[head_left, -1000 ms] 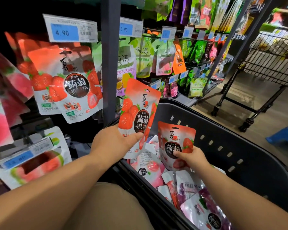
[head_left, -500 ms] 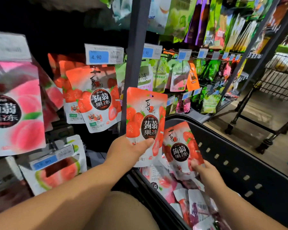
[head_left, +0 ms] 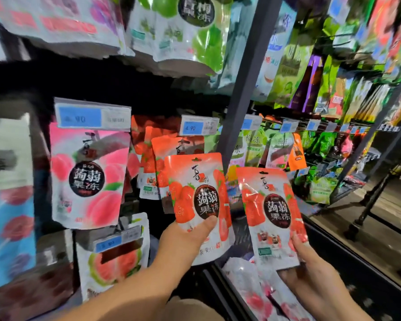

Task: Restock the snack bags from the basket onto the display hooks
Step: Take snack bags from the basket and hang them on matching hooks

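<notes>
Hands grip strawberry bags: left hand (head_left: 185, 239) one (head_left: 198, 205), right hand (head_left: 310, 262) another (head_left: 272, 216).

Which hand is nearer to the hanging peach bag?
Left. The left hand, gripping the first strawberry bag, is just below and right of the peach bag; the right hand, gripping the second strawberry bag, is farther right.

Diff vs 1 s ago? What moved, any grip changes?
The right hand lifted the right strawberry bag up from the basket, level beside the left strawberry bag. The left hand raised its bag toward the hanging strawberry bags. Unchanged: both hands grip the same bags, and neither bag is on a hook yet.
</notes>
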`<action>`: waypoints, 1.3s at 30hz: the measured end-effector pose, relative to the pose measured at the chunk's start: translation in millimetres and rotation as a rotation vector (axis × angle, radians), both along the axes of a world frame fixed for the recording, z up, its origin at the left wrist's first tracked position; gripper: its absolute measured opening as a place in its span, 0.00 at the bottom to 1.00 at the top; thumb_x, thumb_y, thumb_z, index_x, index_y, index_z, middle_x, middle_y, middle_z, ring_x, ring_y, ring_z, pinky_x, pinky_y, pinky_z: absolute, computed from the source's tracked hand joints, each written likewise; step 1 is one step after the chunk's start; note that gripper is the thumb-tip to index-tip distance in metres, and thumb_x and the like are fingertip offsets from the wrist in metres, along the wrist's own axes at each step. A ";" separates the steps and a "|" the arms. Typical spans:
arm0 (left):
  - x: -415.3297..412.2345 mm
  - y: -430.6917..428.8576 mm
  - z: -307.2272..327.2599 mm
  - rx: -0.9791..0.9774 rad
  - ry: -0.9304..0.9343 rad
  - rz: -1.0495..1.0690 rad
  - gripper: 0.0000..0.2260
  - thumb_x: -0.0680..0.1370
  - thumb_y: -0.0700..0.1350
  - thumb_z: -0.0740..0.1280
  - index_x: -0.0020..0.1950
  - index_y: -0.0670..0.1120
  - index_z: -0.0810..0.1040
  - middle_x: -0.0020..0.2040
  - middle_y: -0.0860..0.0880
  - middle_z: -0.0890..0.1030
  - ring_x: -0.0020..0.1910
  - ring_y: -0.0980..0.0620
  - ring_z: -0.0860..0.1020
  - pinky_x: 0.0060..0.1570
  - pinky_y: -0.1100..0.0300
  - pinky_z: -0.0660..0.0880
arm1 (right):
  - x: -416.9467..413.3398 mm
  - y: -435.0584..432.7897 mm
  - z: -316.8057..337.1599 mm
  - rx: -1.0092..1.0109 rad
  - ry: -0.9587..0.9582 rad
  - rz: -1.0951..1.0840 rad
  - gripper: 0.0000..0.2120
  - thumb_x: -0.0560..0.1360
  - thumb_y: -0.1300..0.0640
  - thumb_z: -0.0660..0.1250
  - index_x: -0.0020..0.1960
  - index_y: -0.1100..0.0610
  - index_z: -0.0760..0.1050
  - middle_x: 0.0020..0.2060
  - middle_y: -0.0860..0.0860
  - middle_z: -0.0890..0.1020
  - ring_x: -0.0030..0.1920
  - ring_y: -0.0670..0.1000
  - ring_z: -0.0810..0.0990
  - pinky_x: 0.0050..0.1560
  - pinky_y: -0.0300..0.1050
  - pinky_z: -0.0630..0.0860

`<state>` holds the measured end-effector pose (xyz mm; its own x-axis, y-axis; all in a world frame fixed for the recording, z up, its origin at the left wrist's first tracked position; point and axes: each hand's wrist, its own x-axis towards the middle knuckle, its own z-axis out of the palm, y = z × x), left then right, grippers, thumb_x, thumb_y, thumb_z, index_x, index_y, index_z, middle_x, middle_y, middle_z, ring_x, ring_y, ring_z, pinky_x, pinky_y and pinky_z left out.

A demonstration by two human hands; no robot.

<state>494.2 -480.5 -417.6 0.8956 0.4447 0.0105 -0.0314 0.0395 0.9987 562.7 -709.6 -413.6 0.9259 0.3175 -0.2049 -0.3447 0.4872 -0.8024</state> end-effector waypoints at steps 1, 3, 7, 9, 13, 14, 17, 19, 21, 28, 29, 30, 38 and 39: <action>-2.1 0.5 0.8 -0.020 -0.011 -0.001 0.06 0.76 0.48 0.72 0.51 0.48 0.83 0.39 0.56 0.82 0.30 0.70 0.78 0.29 0.78 0.68 | -4.0 8.9 2.3 -0.011 -0.002 0.041 0.35 0.50 0.56 0.87 0.57 0.58 0.84 0.56 0.62 0.83 0.53 0.63 0.84 0.46 0.66 0.81; -6.4 2.7 1.7 -0.041 -0.041 0.001 0.06 0.76 0.49 0.72 0.51 0.50 0.83 0.37 0.59 0.83 0.32 0.69 0.79 0.30 0.77 0.69 | -10.2 26.6 5.7 -0.011 -0.008 0.099 0.22 0.67 0.56 0.74 0.60 0.61 0.81 0.53 0.62 0.85 0.47 0.61 0.86 0.36 0.56 0.84; -13.9 11.1 5.8 -0.091 -0.072 0.009 0.08 0.73 0.50 0.75 0.51 0.52 0.85 0.44 0.58 0.86 0.45 0.62 0.83 0.46 0.67 0.76 | -18.3 54.7 4.3 -0.060 -0.077 0.207 0.19 0.78 0.55 0.61 0.68 0.59 0.74 0.59 0.62 0.82 0.58 0.62 0.83 0.50 0.57 0.83; -16.5 18.3 7.2 -0.075 -0.055 0.023 0.09 0.72 0.50 0.75 0.51 0.51 0.85 0.42 0.60 0.86 0.42 0.63 0.83 0.45 0.66 0.75 | -23.5 67.0 7.4 -0.121 -0.135 0.288 0.20 0.77 0.54 0.62 0.68 0.58 0.73 0.59 0.61 0.82 0.57 0.61 0.83 0.50 0.57 0.83; -21.7 32.9 8.5 -0.015 -0.033 0.105 0.05 0.72 0.50 0.76 0.44 0.51 0.84 0.33 0.62 0.83 0.30 0.68 0.78 0.30 0.74 0.69 | -27.7 83.2 10.8 -0.152 -0.208 0.428 0.20 0.74 0.62 0.68 0.66 0.63 0.73 0.57 0.66 0.82 0.36 0.53 0.85 0.28 0.42 0.79; -23.1 36.3 8.5 0.008 -0.028 0.123 0.04 0.72 0.50 0.76 0.42 0.51 0.84 0.32 0.62 0.83 0.30 0.68 0.78 0.30 0.74 0.69 | -25.3 87.1 9.9 -0.149 -0.227 0.441 0.21 0.74 0.63 0.71 0.66 0.63 0.73 0.57 0.66 0.81 0.39 0.56 0.86 0.30 0.43 0.80; -27.1 48.2 8.7 0.054 0.004 0.179 0.04 0.71 0.52 0.76 0.41 0.54 0.84 0.35 0.63 0.84 0.37 0.62 0.81 0.36 0.68 0.73 | -13.9 99.6 6.2 -0.176 -0.296 0.408 0.24 0.69 0.64 0.73 0.65 0.62 0.75 0.57 0.64 0.82 0.54 0.63 0.84 0.42 0.50 0.82; -29.3 55.5 6.4 0.119 0.027 0.206 0.05 0.70 0.55 0.76 0.42 0.57 0.84 0.38 0.62 0.85 0.42 0.57 0.82 0.43 0.61 0.74 | -1.5 105.9 1.6 -0.195 -0.307 0.346 0.23 0.71 0.66 0.73 0.65 0.62 0.74 0.55 0.63 0.83 0.52 0.61 0.85 0.40 0.49 0.82; -32.1 61.3 4.8 0.136 0.007 0.236 0.04 0.70 0.53 0.77 0.41 0.58 0.83 0.37 0.62 0.84 0.41 0.58 0.81 0.42 0.62 0.74 | 11.6 112.4 -2.0 -0.206 -0.319 0.292 0.24 0.70 0.64 0.73 0.65 0.62 0.74 0.55 0.62 0.84 0.52 0.61 0.85 0.45 0.53 0.83; -49.5 81.7 3.0 0.158 -0.004 0.299 0.10 0.70 0.53 0.78 0.36 0.50 0.83 0.26 0.61 0.80 0.34 0.55 0.77 0.39 0.58 0.70 | 30.9 134.1 -6.3 -0.165 -0.328 0.240 0.47 0.55 0.51 0.86 0.68 0.62 0.71 0.60 0.63 0.81 0.59 0.64 0.81 0.55 0.60 0.80; -54.3 83.4 2.8 0.153 0.006 0.300 0.13 0.72 0.51 0.77 0.33 0.46 0.79 0.21 0.59 0.75 0.29 0.56 0.73 0.35 0.58 0.67 | 32.8 137.2 -6.8 -0.163 -0.336 0.241 0.48 0.54 0.50 0.86 0.68 0.62 0.71 0.60 0.63 0.81 0.59 0.64 0.81 0.55 0.59 0.81; -59.1 86.4 0.8 0.150 0.020 0.297 0.15 0.72 0.49 0.76 0.31 0.44 0.76 0.18 0.57 0.71 0.26 0.57 0.68 0.33 0.58 0.65 | 34.2 139.9 -6.7 -0.160 -0.341 0.239 0.49 0.53 0.49 0.87 0.68 0.61 0.72 0.60 0.62 0.82 0.59 0.64 0.81 0.54 0.58 0.81; -73.8 99.5 -8.4 0.118 0.057 0.293 0.14 0.63 0.60 0.78 0.39 0.52 0.85 0.33 0.58 0.84 0.40 0.51 0.81 0.41 0.59 0.73 | 42.4 159.3 -5.1 -0.180 -0.326 0.233 0.52 0.48 0.47 0.87 0.68 0.58 0.72 0.58 0.59 0.83 0.56 0.61 0.83 0.46 0.51 0.82; -74.3 99.0 -8.0 0.110 0.054 0.297 0.14 0.62 0.61 0.77 0.40 0.54 0.85 0.36 0.57 0.85 0.42 0.50 0.82 0.43 0.58 0.74 | 44.0 161.1 -5.9 -0.185 -0.323 0.230 0.49 0.50 0.48 0.87 0.67 0.58 0.72 0.57 0.59 0.84 0.56 0.60 0.84 0.45 0.51 0.82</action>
<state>419.9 -381.5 -425.6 0.7275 0.6855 0.0294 0.0276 -0.0720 0.9970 606.7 -548.4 -419.6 0.8610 0.5085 0.0109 -0.1443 0.2647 -0.9535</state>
